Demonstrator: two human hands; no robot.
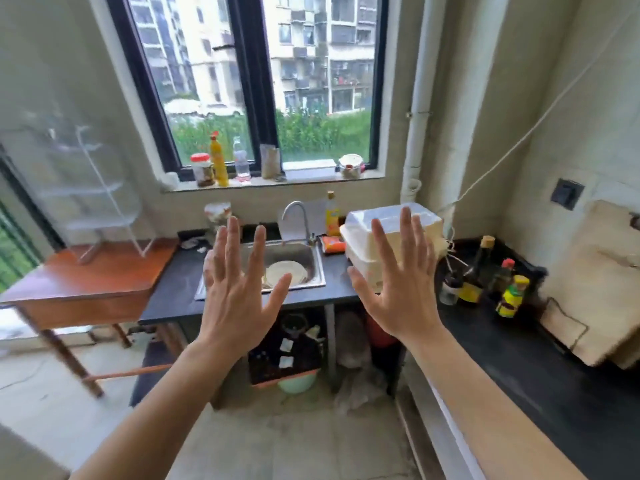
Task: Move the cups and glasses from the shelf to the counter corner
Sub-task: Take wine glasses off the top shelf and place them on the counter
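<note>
My left hand (239,289) and my right hand (401,282) are both raised in front of me, palms forward, fingers spread, holding nothing. A white wire shelf rack (104,202) stands blurred on a brown wooden table (93,278) at the left; I cannot make out cups or glasses on it. The dark counter (540,368) runs along the right wall and meets the sink counter in a corner (460,251) behind my right hand.
A steel sink (311,261) holds a plate below the window. A white lidded box (388,223) sits right of the faucet (298,209). Several bottles (478,271) crowd the counter corner. A cutting board (595,282) leans on the right wall. Jars line the windowsill (277,181).
</note>
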